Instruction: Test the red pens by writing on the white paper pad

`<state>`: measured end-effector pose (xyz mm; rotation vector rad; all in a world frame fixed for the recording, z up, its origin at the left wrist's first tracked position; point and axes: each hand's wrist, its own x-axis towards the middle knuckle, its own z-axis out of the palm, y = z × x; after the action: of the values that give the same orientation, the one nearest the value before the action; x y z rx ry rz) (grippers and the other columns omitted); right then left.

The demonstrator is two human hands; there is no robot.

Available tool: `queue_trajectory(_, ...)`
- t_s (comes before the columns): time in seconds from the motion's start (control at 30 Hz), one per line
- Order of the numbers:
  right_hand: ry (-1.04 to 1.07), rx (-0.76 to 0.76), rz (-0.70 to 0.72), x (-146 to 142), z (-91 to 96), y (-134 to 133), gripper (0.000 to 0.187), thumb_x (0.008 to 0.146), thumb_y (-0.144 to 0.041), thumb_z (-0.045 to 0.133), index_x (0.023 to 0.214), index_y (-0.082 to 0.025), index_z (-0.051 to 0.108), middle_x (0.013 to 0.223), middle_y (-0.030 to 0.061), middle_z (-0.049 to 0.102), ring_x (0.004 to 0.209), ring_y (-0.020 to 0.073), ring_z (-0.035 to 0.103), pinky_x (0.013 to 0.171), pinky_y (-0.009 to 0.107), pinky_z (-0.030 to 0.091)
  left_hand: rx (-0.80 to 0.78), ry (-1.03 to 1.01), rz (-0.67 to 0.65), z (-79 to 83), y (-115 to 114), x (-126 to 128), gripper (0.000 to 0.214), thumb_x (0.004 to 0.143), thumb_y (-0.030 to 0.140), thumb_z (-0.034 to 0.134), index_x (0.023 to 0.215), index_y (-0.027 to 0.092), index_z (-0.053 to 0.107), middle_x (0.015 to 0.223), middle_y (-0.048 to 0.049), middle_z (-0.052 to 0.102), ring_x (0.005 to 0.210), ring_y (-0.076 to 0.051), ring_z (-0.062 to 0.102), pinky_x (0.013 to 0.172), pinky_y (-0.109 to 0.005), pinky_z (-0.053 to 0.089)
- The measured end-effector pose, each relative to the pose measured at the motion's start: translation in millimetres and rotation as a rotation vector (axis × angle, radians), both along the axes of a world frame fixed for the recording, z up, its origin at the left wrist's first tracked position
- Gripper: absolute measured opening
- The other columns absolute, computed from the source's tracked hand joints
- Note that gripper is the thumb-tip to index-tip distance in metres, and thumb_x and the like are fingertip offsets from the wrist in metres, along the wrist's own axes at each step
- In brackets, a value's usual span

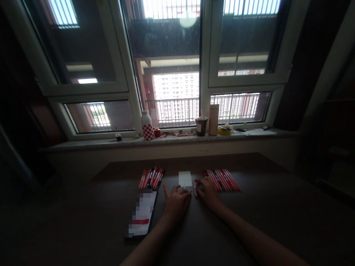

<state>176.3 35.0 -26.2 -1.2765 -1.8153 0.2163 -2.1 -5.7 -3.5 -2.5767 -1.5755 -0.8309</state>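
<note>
My right hand (208,194) is closed, with thumb and fingers pinching a slim red pen (195,189) near the tabletop. Close by on its left, my left hand (177,204) has its fingers bent together toward the right, one outer finger sticking out. Something small and pinkish shows at its fingertips, too dark to name. Just beyond both hands lies a small white card (185,178). A row of red and black pens (152,178) rests to the left of the card. Another such row (222,180) lies to the right, beside my right hand.
A phone (142,214) with a lit screen lies left of my left hand on the dark table (105,207). On the windowsill stand a checkered bottle (148,127), a drink cup (201,126), a tall tan box (213,120) and a yellow tape roll (224,130).
</note>
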Motion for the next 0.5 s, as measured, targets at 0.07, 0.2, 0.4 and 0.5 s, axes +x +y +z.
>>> queue_trajectory(0.07,-0.002,-0.001,0.003,0.1,0.5,-0.1,0.026,0.078,-0.012,0.055,0.101,-0.019,0.066,0.090,0.0051,0.065,0.096,0.0230,0.053,0.087,0.034,0.039,0.003,-0.004,-0.002,0.6,-0.1,0.4,0.029,0.092,0.035,0.040,0.095,0.037,0.069,0.099,0.0036,0.072,0.116,-0.025,0.051,0.103,-0.072,-0.010)
queue_trajectory(0.2,-0.001,-0.010,0.020,0.8,0.8,-0.5,0.027,0.078,-0.011,0.054,0.102,-0.018,0.065,0.089,0.0048,0.065,0.096,0.0230,0.052,0.087,0.034,0.039,-0.007,-0.017,-0.001,1.8,0.6,-0.1,0.026,0.091,0.031,0.044,0.097,0.036,0.068,0.098,0.0031,0.072,0.115,-0.024,0.052,0.104,-0.071,-0.012)
queue_trajectory(0.4,0.019,-0.009,0.016,0.6,-1.2,0.3,0.025,0.076,-0.010,0.054,0.098,-0.018,0.062,0.089,0.0050,0.064,0.095,0.0223,0.053,0.086,0.034,0.040,-0.015,-0.078,0.010,4.5,1.1,-3.4,0.024,0.090,0.030,0.045,0.094,0.033,0.069,0.100,0.0016,0.071,0.110,-0.022,0.054,0.106,-0.068,-0.012)
queue_trajectory(0.5,0.036,-0.013,0.014,0.5,-2.0,1.1,0.023,0.075,-0.009,0.054,0.095,-0.017,0.060,0.089,0.0054,0.063,0.094,0.0222,0.054,0.085,0.034,0.041,-0.004,-0.103,0.022,4.5,1.6,-5.0,0.026,0.091,0.029,0.043,0.091,0.032,0.069,0.097,0.0015,0.072,0.108,-0.021,0.055,0.107,-0.068,-0.010)
